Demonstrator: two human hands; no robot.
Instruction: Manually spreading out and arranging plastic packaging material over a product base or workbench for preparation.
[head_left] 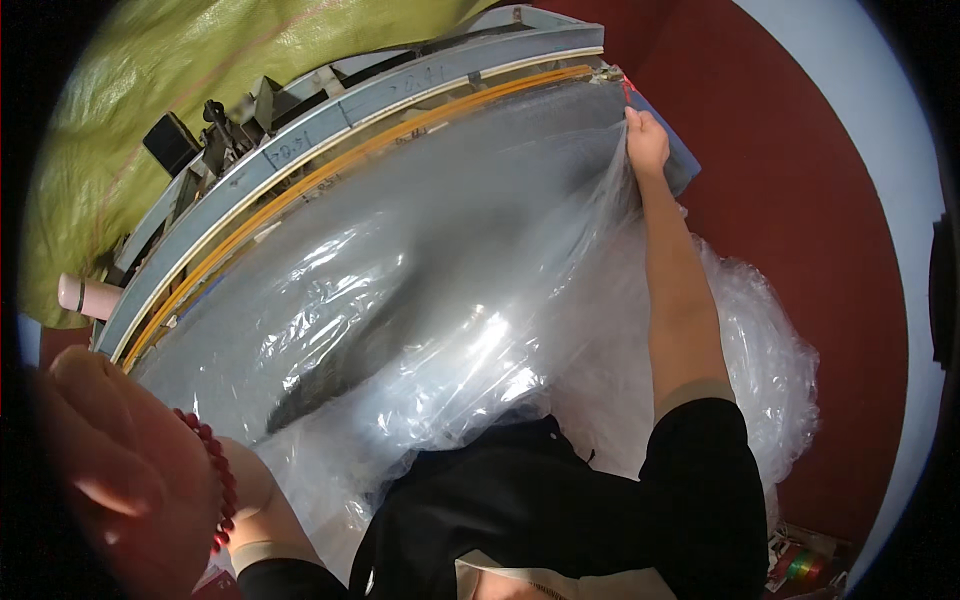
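A large sheet of clear plastic film [400, 300] billows over a grey work table [520, 170]. My right hand [646, 140] reaches to the table's far right corner and pinches the film's edge there. My left hand [110, 460] is raised close to the camera at the lower left, blurred, with a red bead bracelet [215, 470] on the wrist; it grips the film's near left edge. The film stretches between both hands and hides most of the tabletop.
A grey and orange metal rail frame [330, 130] runs along the table's far edge, with a black device [172, 142] on it. Behind lies green fabric [200, 60]. More crumpled clear film [770, 360] piles at right over the dark red floor [800, 200]. A pink cup [85, 295] sits far left.
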